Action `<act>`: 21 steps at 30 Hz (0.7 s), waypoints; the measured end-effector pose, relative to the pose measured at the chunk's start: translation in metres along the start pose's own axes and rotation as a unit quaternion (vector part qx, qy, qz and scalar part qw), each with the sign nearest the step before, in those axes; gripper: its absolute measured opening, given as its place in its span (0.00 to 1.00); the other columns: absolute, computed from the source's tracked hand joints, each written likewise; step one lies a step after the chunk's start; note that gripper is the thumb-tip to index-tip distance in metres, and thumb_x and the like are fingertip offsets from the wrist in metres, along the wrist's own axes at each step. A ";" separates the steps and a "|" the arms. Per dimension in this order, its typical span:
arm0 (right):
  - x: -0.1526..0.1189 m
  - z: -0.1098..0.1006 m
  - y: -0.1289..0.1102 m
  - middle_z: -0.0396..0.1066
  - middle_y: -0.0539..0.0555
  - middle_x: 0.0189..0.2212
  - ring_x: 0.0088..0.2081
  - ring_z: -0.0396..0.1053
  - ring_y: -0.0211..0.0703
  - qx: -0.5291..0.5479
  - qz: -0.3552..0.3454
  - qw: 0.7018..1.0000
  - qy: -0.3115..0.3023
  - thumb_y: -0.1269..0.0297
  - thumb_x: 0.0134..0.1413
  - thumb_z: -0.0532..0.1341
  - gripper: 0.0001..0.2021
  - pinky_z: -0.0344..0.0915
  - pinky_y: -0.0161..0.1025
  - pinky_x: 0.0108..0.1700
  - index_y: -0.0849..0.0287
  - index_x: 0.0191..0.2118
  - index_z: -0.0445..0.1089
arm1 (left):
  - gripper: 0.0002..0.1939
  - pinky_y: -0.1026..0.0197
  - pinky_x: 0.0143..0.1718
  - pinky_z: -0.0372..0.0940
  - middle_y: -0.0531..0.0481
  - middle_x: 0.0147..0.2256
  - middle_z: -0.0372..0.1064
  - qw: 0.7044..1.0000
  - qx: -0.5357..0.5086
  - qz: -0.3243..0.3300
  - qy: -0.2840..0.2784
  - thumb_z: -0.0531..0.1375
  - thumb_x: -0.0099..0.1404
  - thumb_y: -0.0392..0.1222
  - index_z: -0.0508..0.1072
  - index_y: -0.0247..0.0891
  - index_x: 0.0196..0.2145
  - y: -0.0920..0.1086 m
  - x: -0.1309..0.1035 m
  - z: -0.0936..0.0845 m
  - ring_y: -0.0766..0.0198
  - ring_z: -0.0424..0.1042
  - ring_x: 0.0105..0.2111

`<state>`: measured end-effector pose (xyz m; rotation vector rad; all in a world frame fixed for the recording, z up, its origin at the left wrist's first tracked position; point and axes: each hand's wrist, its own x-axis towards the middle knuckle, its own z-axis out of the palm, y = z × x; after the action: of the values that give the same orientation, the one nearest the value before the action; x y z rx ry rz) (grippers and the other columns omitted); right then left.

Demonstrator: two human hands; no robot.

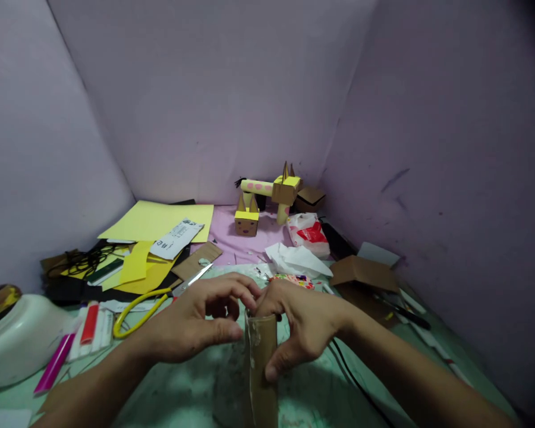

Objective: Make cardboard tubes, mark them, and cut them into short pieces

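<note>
A brown cardboard tube (pixel 262 362) stands upright in front of me, with a whitish glue-like streak down its left side. My right hand (pixel 301 318) grips it near the top, the thumb pressed on its right side and the fingers bent over the rim. At the tube's upper left is my left hand (pixel 200 318), with curved fingers. Its index fingertip reaches the rim beside the right fingers, while the thumb stays apart from the fingers near the tube's left side. Whether anything lies inside the tube's mouth is hidden by the fingers.
Yellow-handled scissors (pixel 142 309) lie left, by several markers (pixel 89 324) and a white rounded container (pixel 22 339). Yellow sheets (pixel 160 217) are behind. Cardboard animal figures (pixel 246 223) stand at the back. A tissue pack (pixel 310 235), an open brown box (pixel 363 276) and a black cable (pixel 356 380) lie right.
</note>
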<state>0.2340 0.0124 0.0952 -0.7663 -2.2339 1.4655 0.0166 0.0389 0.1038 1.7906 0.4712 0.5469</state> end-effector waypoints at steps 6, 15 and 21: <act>0.001 -0.002 -0.004 0.69 0.48 0.23 0.26 0.65 0.36 -0.035 -0.020 0.999 0.003 0.55 0.39 0.72 0.15 0.62 0.34 0.31 0.61 0.27 0.72 | 0.16 0.64 0.37 0.62 0.49 0.43 0.59 0.998 -0.006 0.021 -0.064 0.62 0.60 0.54 0.68 0.38 0.31 -0.011 0.003 -0.001 0.64 0.63 0.39; -0.015 0.002 -0.015 0.60 0.44 0.18 0.21 0.57 0.33 0.008 -0.004 1.000 0.027 0.61 0.49 0.62 0.10 0.55 0.32 0.25 0.60 0.23 0.66 | 0.25 0.64 0.38 0.59 0.51 0.36 0.60 0.997 0.034 0.041 -0.055 0.58 0.60 0.63 0.67 0.37 0.25 0.003 0.002 0.015 0.64 0.62 0.37; -0.021 0.012 -0.028 0.56 0.43 0.19 0.22 0.55 0.32 -0.083 0.001 0.995 0.056 0.66 0.48 0.58 0.09 0.53 0.31 0.24 0.58 0.22 0.59 | 0.22 0.71 0.23 0.59 0.50 0.37 0.60 1.000 -0.012 -0.004 -0.025 0.62 0.58 0.58 0.67 0.35 0.23 0.006 -0.004 0.021 0.70 0.62 0.29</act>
<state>0.2369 -0.0177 0.1158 -0.8784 -2.2898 1.2156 0.0258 0.0192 0.1038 1.7744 0.4360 0.4986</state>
